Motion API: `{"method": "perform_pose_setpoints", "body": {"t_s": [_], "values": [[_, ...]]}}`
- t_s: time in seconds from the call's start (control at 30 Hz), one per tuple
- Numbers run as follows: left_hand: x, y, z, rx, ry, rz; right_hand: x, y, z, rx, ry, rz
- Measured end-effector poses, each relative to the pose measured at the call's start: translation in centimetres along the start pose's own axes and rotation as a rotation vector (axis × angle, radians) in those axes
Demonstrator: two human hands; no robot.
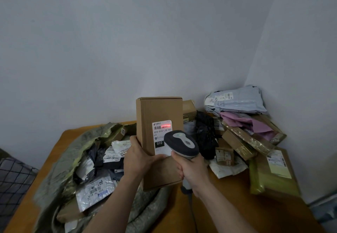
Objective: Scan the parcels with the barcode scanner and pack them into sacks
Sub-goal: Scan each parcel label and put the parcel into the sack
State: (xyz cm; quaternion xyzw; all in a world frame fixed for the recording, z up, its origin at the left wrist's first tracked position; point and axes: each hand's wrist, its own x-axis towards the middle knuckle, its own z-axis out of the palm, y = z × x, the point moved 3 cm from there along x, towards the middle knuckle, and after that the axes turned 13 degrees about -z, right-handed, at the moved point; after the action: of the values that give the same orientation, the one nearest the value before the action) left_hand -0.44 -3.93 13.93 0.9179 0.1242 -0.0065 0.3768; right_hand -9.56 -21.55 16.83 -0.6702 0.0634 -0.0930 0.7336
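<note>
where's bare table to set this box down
Bare table lies at the near edge, between the open sack and the flat yellow-green parcel. The back right corner is crowded with stacked parcels, and the sack is filled with mailers.

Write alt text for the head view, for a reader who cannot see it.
A left hand holds a cardboard box upright while the right hand aims a barcode scanner, its red line on the label's barcode. A part-filled open sack lies left on the table; loose parcels pile right.
</note>
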Motion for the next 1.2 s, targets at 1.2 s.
{"method": "perform_pose_setpoints", "body": {"t_s": [1.2], "values": [[18.8, -15.1, -11.2, 0.667, -0.103, -0.103, 3.7, 6.2, 8.6, 0.006, 0.209, 0.063]]}}
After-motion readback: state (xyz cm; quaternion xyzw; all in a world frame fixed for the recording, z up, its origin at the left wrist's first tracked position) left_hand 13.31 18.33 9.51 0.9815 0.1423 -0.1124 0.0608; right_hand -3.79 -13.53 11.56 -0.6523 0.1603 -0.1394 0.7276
